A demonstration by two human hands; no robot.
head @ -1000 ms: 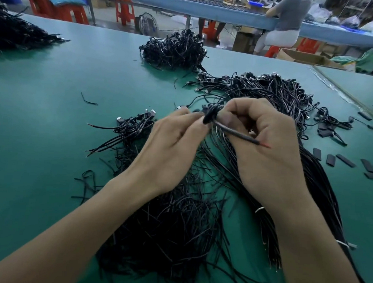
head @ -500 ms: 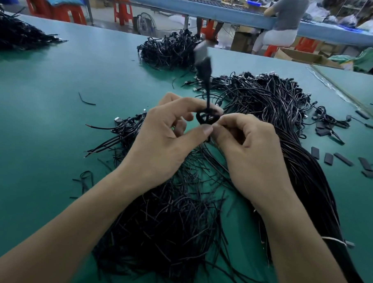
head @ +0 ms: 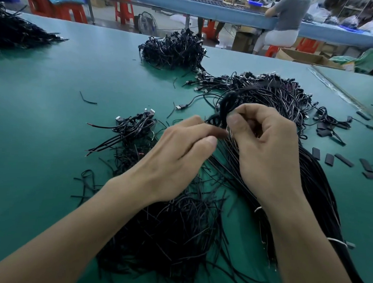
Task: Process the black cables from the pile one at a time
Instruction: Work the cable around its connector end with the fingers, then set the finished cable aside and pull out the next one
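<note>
Your right hand (head: 266,149), right of centre, has its grip clenched on one cable (head: 222,109). Thumb and curled fingers pinch it just above the pile (head: 290,98), which spreads from centre right down to the lower right corner. The cable bunches into a small dark loop between your two hands, lifted off the desk (head: 53,125). Your left hand (head: 180,156) reaches in from the left with fingers stretched toward that loop. Motion blur hides whether its grip is closed on the cable or only touching it, so I cannot tell.

Expect the cable to be very light, thin and limp. It will probably droop and spring out of a coil unless you hold it where the turns cross. The jacket looks smooth, so it may slide through a loose pinch. Take hold on the looped body, not at an end. A plug (head: 179,106) like the one lying loose at centre is likely the weak spot. Neighbours in the pile will tangle easily, so draw yours out along its length rather than tugging sideways.
</note>
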